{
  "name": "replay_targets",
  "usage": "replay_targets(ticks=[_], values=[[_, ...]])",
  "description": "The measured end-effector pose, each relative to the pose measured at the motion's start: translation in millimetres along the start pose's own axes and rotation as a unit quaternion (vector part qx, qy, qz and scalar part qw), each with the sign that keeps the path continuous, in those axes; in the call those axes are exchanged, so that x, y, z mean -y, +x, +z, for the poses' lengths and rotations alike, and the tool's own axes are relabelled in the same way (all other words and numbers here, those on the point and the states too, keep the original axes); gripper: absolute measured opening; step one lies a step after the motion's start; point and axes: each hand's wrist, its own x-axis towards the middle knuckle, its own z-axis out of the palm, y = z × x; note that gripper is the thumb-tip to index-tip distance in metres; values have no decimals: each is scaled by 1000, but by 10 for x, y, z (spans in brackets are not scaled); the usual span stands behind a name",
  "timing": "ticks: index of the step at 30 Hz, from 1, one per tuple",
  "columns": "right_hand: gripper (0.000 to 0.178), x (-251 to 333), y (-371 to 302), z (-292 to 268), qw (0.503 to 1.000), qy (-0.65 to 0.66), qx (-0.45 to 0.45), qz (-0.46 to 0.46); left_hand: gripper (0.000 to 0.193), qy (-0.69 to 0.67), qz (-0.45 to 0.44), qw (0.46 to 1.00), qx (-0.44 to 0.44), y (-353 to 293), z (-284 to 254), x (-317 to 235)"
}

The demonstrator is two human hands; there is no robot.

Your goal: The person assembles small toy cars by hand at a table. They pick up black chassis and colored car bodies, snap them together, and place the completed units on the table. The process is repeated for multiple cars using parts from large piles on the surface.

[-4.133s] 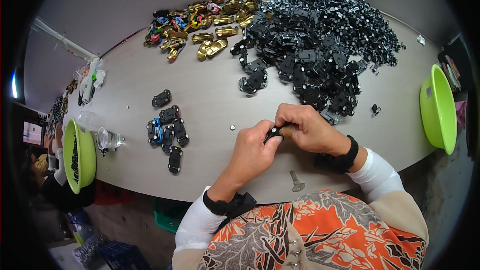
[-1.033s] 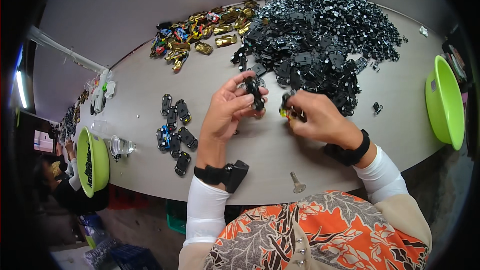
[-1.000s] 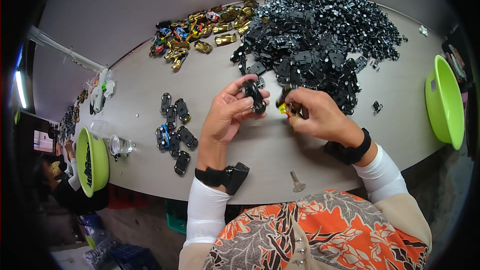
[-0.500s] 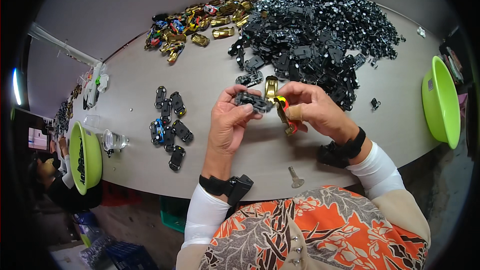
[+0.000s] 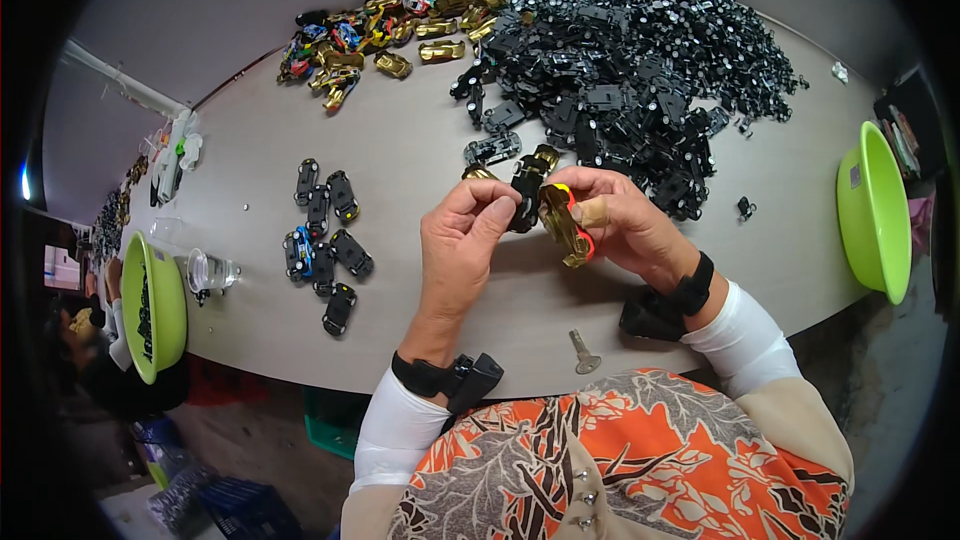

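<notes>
In my right hand (image 5: 632, 223) is a toy car body shell (image 5: 566, 230), gold inside with red and yellow edges; a tan bandage wraps one finger. My left hand (image 5: 458, 240) is closed beside it, thumb pressed to the index finger. Whatever lies between those fingertips is hidden. A black toy car chassis (image 5: 526, 180) shows between the two hands, close to the left fingertips; I cannot tell whether they touch it. Behind it a gold car body (image 5: 546, 154) peeks out, and another gold piece (image 5: 478, 172) is partly covered by my left hand.
A big heap of black chassis (image 5: 610, 90) fills the back, with gold and coloured car bodies (image 5: 380, 35) at its left. Several toy cars (image 5: 322, 230) lie upside down at left. Green basins (image 5: 165, 310) flank the table, near a clear cup (image 5: 205, 270). A key-like metal piece (image 5: 584, 352) lies in front.
The black chassis has left its place across my left fingers and now shows between the hands. My left fingers have closed to a pinch. The right hand has tilted the body shell, showing its gold inside.
</notes>
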Motion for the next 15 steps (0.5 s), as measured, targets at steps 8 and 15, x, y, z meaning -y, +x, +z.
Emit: replay_targets(ticks=[8, 15], values=[[32, 92, -79, 157, 982, -186, -15, -6, 15, -52, -80, 994, 54, -8, -35, -113], [33, 116, -140, 202, 975, -214, 35, -39, 34, -137, -127, 976, 109, 25, -121, -32]])
